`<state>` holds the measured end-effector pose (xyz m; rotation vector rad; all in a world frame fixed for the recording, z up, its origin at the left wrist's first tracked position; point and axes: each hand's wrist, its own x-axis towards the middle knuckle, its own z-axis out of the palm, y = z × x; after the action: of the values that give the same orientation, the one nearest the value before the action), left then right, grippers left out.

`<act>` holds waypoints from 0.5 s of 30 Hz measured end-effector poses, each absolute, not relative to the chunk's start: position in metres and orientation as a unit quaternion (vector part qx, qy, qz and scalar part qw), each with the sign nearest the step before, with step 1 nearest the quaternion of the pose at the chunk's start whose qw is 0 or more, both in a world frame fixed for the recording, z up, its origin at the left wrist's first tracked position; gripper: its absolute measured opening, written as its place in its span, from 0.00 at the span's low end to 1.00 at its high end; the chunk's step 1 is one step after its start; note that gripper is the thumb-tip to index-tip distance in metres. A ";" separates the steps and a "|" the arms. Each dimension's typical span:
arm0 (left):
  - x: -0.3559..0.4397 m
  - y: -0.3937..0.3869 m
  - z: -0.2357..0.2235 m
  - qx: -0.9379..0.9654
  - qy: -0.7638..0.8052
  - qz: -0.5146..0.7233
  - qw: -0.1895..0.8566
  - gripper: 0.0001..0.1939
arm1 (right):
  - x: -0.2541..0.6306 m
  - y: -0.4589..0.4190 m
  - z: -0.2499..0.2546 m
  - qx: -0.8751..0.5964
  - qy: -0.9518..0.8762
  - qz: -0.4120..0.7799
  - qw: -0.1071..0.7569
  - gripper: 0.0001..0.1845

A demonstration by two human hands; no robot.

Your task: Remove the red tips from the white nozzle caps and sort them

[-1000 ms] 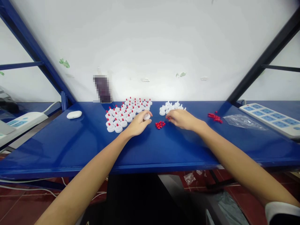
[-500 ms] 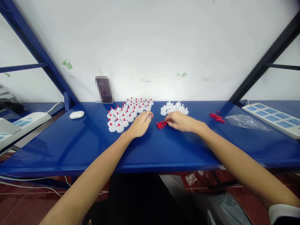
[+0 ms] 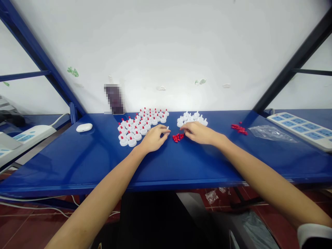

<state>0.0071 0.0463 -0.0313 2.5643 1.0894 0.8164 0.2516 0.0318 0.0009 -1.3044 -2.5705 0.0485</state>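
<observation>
My left hand point(image 3: 155, 138) is closed around a white nozzle cap, whose pale tip point(image 3: 168, 128) pokes up between thumb and fingers; the rest is hidden. Just to its right lies a small pile of red tip caps point(image 3: 177, 138). Over the right edge of that pile is my right hand point(image 3: 196, 132), its fingers curled and bunched; whatever they pinch is too small to make out. Left of my left hand stand several rows of white nozzle caps with red tips point(image 3: 137, 129). Behind my right hand is a group of white nozzle caps without red tips point(image 3: 190, 117).
More red tip caps point(image 3: 239, 129) lie on the right of the blue table point(image 3: 166, 169), beside a clear plastic bag point(image 3: 271, 134). A power strip point(image 3: 302, 128) is at far right. On the left are a white earbud case point(image 3: 84, 127) and a pixelated dark panel point(image 3: 114, 99) against the wall.
My left hand has turned slightly, so the white nozzle's tip now points up from its fingers. My right fingers have lifted a little from the red pile. The view has shifted slightly.
</observation>
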 end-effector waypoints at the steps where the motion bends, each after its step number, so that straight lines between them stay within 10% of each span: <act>1: 0.007 0.046 -0.032 0.875 0.380 0.278 0.110 0.17 | 0.252 0.032 0.001 -0.454 -0.882 0.015 0.130 0.20; 15: 0.007 0.043 -0.033 0.881 0.362 0.274 0.132 0.22 | 0.240 0.027 0.002 -0.518 -0.819 0.067 0.235 0.15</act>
<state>0.0071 0.0425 -0.0332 2.5574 1.0497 0.7944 0.2399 0.0269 0.0023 -1.4229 -2.2490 0.1836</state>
